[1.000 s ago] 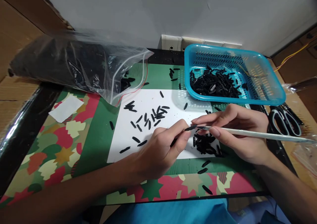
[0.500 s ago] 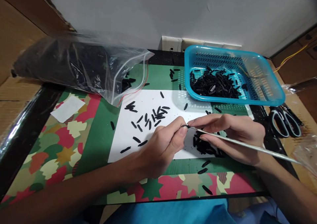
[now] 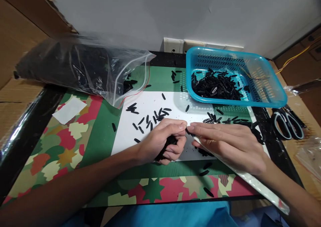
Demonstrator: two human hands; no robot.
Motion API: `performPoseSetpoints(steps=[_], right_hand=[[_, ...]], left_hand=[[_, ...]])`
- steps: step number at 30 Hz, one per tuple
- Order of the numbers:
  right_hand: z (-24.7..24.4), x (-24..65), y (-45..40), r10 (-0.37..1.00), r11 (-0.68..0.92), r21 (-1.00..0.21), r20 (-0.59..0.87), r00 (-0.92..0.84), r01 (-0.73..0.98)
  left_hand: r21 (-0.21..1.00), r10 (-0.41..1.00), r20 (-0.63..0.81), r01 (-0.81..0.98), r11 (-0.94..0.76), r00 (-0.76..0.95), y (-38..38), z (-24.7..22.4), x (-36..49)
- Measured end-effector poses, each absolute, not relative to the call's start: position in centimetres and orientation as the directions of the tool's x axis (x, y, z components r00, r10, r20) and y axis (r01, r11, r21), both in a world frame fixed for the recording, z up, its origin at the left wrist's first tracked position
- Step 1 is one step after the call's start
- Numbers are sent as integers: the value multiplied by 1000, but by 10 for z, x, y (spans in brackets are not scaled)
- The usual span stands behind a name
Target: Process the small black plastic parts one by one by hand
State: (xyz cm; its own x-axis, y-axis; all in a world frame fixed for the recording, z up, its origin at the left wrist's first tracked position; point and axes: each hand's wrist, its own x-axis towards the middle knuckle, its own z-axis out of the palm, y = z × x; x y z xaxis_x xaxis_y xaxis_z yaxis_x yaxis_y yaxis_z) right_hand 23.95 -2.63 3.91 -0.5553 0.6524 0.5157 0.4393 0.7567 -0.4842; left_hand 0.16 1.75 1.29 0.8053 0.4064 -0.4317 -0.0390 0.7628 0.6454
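Note:
My left hand [image 3: 167, 138] is closed around several small black elongated pieces [image 3: 170, 141]. Its thumb and index finger pinch one more black piece [image 3: 187, 130] at their tips. Fingers together, my right hand [image 3: 225, 143] holds a long, pale, stick-like tool [image 3: 250, 178] that slants down to the right. The tool's tip and the fingertips meet the pinched piece, so exact contact is hard to see. Beneath the hands lies a white sheet [image 3: 147, 98] with loose black pieces [image 3: 160, 115] scattered on it; a pile [image 3: 204, 152] is partly hidden by my right hand.
A blue basket [image 3: 235, 103] holding black pieces stands at the back right, with scissors [image 3: 288, 123] beside it. At the back left lies a zip bag [image 3: 82, 66] full of dark pieces. A paper scrap [image 3: 69, 110] rests on the patterned mat [image 3: 62, 146].
My left hand has rolled, bringing the black pieces in its palm into view. My right hand has turned palm down, and the tool's far end has swung down toward me.

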Motion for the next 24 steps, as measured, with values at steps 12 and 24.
performPoseSetpoints(steps=[12,24], right_hand=[[30,234,-30,580,809,-355,615,-535,469],[19,222,-37,542,774,-184,686,-485,606]], left_hand=[[498,276,-370,-62,865,887,25,11,-1],[353,229,-384,-87,932,895,23,10,0]])
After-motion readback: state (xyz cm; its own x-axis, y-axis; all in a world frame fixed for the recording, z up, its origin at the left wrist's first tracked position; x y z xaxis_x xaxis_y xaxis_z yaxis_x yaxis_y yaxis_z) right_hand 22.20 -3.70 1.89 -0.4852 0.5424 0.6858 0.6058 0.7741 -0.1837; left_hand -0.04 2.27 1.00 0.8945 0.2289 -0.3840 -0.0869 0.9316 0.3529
